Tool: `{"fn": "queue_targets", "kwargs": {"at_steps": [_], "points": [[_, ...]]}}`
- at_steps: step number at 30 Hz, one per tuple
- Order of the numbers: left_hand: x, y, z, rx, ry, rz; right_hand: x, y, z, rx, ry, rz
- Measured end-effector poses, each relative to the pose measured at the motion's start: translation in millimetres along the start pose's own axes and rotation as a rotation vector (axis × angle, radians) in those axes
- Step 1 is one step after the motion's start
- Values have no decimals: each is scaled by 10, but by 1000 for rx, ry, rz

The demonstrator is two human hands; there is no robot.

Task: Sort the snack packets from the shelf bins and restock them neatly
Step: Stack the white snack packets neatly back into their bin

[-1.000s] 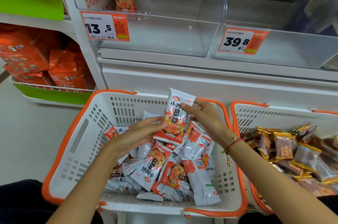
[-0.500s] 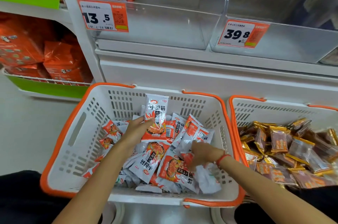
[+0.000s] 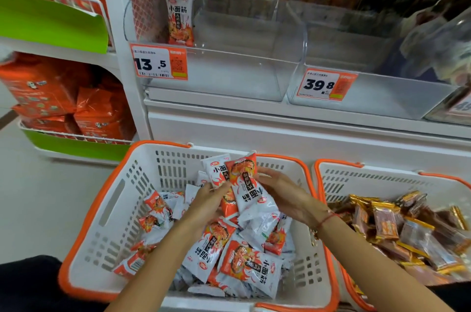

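Shelf (image 3: 280, 117): white store shelving with two clear bins side by side above two baskets on the floor
Left bin (image 3: 216, 77): nearly bare, tagged 13.5, with one white-and-orange packet (image 3: 179, 15) upright at its back left corner
Right bin (image 3: 369, 97): tagged 39.8, no packets visible in it
Left basket (image 3: 107, 199): white with orange rim, still holding a loose heap of white-and-orange snack packets (image 3: 244, 260)
Right basket (image 3: 331, 184): a heap of gold-edged packets (image 3: 397, 230), apparently untouched
Left hand (image 3: 207, 199): fingers closed round the lower part of an upright packet (image 3: 216, 171) above the heap
Right hand (image 3: 283, 194): fingers curled at the edge of a second packet (image 3: 244, 184), upside down and overlapping the first
Progress: early by my judgement; one packet restocked, two being squared together, most still in the baskets, gold ones not begun
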State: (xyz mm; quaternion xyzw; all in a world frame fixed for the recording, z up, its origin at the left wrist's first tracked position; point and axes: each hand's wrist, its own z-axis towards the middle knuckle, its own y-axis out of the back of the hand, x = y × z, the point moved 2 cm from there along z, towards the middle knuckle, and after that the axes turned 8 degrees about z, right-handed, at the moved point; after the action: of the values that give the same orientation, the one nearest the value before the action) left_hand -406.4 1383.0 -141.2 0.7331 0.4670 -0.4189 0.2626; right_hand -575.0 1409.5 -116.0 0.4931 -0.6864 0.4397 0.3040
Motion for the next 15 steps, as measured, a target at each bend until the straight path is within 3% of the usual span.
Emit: {"fn": "queue_targets", "kwargs": {"at_steps": [2,7,10,13,15], "points": [[-3,15,15,-95,-45,-19,-29,-68,-7,-19,-16,-57],[25,166,55,-154,-54,-21,140,-108,-141,123,15,-644],[-82,367,75,-167,-137,226,325,48,-145,221,-39,-912],[-151,382,129,63,-121,471,397,76,-147,331,-190,-1177],[-177,230,102,191,-64,536,399,-7,-121,314,-128,-1091]]}}
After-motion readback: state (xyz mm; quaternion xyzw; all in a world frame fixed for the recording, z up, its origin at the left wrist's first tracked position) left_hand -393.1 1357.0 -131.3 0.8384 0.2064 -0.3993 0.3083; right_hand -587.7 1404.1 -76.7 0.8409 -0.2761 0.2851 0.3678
